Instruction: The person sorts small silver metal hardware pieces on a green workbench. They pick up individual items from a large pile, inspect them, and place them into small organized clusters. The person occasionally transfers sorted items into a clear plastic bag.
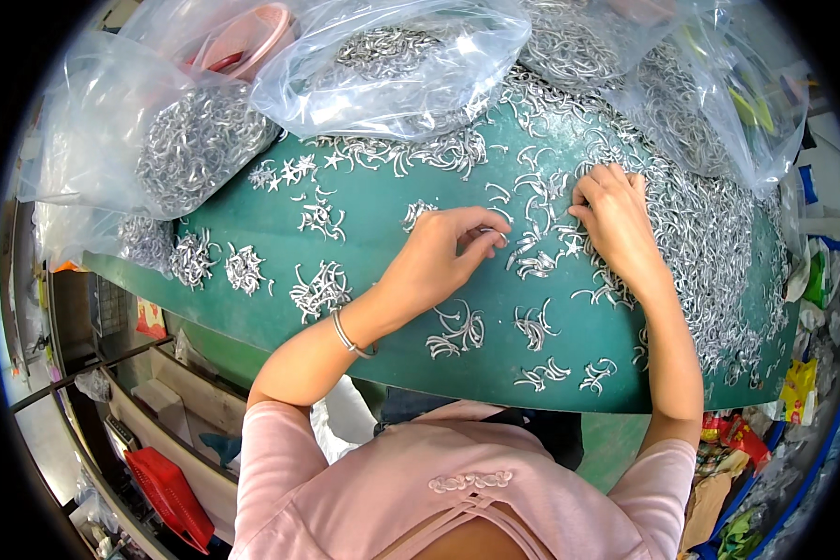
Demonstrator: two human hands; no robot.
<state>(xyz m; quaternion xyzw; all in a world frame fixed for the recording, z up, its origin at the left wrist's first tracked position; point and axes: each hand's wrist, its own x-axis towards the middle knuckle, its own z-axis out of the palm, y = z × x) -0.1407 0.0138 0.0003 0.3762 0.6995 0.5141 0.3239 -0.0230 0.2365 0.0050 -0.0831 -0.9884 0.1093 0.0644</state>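
My left hand (450, 250) hovers over the green tabletop (392, 196) with thumb and forefinger pinched together; a small curved silvery metal piece (493, 232) shows at the fingertips. On the right, my right hand (616, 217) is closed, its fingers curled down at the edge of a wide heap of the same curved pieces (709, 252). What those fingertips hold, if anything, is hidden. Between the hands lie loose pieces (536, 265). Nearer me are small clusters (457, 331), and on the left stand several more little piles (320, 291).
Clear plastic bags full of metal pieces line the far side, including a large one (383, 75) in the middle and another (196, 140) at left. A pink basket (252, 42) stands behind them. A red basket (168, 495) sits below the table at left.
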